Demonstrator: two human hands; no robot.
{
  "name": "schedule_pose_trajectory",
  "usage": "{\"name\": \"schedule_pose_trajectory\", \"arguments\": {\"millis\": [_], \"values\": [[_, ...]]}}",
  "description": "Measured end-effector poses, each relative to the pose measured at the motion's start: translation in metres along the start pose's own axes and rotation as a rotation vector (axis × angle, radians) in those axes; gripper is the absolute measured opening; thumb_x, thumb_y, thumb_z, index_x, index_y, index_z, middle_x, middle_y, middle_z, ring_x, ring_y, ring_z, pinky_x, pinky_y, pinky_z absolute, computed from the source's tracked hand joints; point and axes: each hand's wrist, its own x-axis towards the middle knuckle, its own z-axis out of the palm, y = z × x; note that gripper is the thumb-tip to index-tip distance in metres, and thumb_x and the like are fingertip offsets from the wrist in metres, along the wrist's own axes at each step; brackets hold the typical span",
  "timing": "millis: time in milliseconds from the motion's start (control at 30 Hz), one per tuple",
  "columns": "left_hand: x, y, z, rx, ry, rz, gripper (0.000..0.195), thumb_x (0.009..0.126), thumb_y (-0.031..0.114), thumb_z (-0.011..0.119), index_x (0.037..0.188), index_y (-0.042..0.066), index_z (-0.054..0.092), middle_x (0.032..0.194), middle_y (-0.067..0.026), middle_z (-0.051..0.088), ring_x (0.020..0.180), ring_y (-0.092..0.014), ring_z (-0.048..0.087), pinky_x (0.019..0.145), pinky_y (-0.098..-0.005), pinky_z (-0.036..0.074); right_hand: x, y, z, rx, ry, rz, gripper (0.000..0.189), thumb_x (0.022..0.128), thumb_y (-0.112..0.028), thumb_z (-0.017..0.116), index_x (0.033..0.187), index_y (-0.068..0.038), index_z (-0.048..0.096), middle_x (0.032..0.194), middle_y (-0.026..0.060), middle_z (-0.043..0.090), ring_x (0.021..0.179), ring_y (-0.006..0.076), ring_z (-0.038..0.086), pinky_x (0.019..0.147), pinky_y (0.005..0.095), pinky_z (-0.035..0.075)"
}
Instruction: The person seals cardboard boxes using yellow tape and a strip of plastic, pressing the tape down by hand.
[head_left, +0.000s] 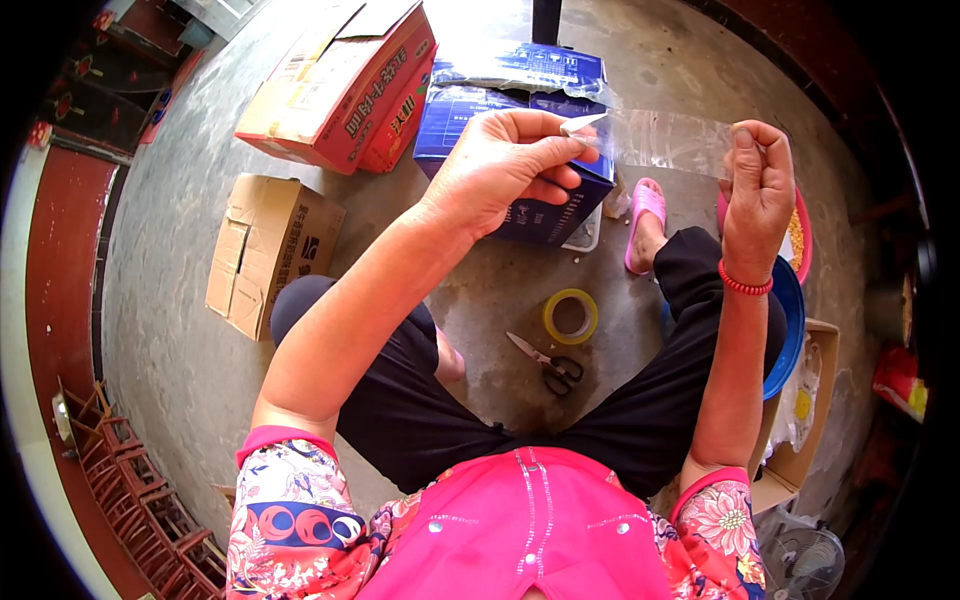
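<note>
A strip of clear packing tape (667, 141) is stretched between my two hands above a blue printed cardboard box (517, 161). My left hand (517, 161) pinches its left end, where a crumpled whitish piece (583, 124) sticks out between thumb and fingers. Thumb and bent fingers of my right hand (757, 169) grip the other end. The box stands on the floor before me, its top flaps (517, 64) raised and partly hidden by my left hand. Between my legs lie a yellow-edged roll of tape (570, 316) and black-handled scissors (546, 364) with blades apart.
Left of the blue box stand a red carton (337, 90) and a brown cardboard box (274, 255). At my right are a pink basin (804, 232) with yellow grains, a blue basin (791, 330), an open carton (817, 420) holding plastic bags and a fan (802, 559).
</note>
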Motion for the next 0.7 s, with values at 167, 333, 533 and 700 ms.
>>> {"name": "schedule_pose_trajectory", "arguments": {"millis": [167,333,533,700], "values": [[-0.001,0.001,-0.001,0.167,-0.037,-0.006,0.023,0.083,0.020,0.065,0.098,0.003,0.066,0.086,-0.0046,0.067,0.063,-0.003,0.059,0.054,-0.0165,0.050,0.004,0.003,-0.007,-0.109,0.035,-0.104,0.009,0.092,-0.013,0.054,0.092,-0.005,0.056,0.067,-0.0057,0.047,0.059,0.0009,0.039,0.051,0.0149,0.031],[-0.002,0.009,-0.006,0.290,-0.147,-0.162,0.021,0.084,0.019,0.063,0.097,0.002,0.067,0.081,-0.0064,0.068,0.061,-0.005,0.061,0.054,-0.0169,0.051,0.006,-0.001,-0.010,-0.124,0.023,-0.083,0.009,0.091,-0.013,0.055,0.092,-0.005,0.057,0.069,-0.0053,0.049,0.062,0.0009,0.041,0.053,0.0145,0.033],[-0.003,0.007,-0.011,0.169,-0.181,-0.185,0.024,0.086,0.022,0.060,0.096,0.001,0.067,0.080,-0.0081,0.068,0.062,-0.008,0.063,0.053,-0.0185,0.052,0.006,-0.005,-0.014,-0.077,-0.058,0.098,0.009,0.092,-0.013,0.052,0.091,-0.004,0.056,0.064,-0.0061,0.044,0.056,0.0010,0.035,0.050,0.0157,0.029],[-0.006,0.009,-0.011,0.331,-0.030,-0.092,0.026,0.086,0.026,0.062,0.092,0.001,0.068,0.075,-0.0060,0.067,0.059,-0.007,0.061,0.052,-0.0182,0.051,-0.001,-0.013,-0.006,-0.046,-0.127,0.018,0.007,0.092,-0.011,0.051,0.093,-0.004,0.054,0.064,-0.0073,0.040,0.054,0.0005,0.032,0.048,0.0164,0.025]]}}
